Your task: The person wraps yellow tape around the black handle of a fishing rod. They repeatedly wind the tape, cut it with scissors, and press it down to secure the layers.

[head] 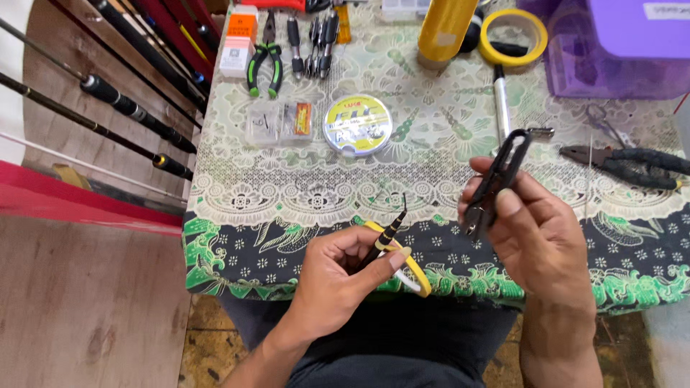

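Low in the frame's centre, the left hand [345,269] pinches a slim black-and-yellow rod tip [388,233] with a small yellow tape roll [417,276]; the right hand [528,230] grips black thread snips [496,183] (blades downward). A loose pinch could let the tip slide; the blades could nick a finger.

The left hand [345,276] pinches a thin black-and-yellow rod tip [389,233] between thumb and fingers, a yellow ring [415,269] looped beneath it. The right hand [535,230] holds black thread snips [497,179] upright — its grip closed around their lower half. Both hover over the near edge of the table [237,244], which has a patterned cloth. Farther back lie a round line spool [357,125], green-handled pliers [264,61] and a yellow tape roll [513,36] — dark pliers [632,165] sit to the right.
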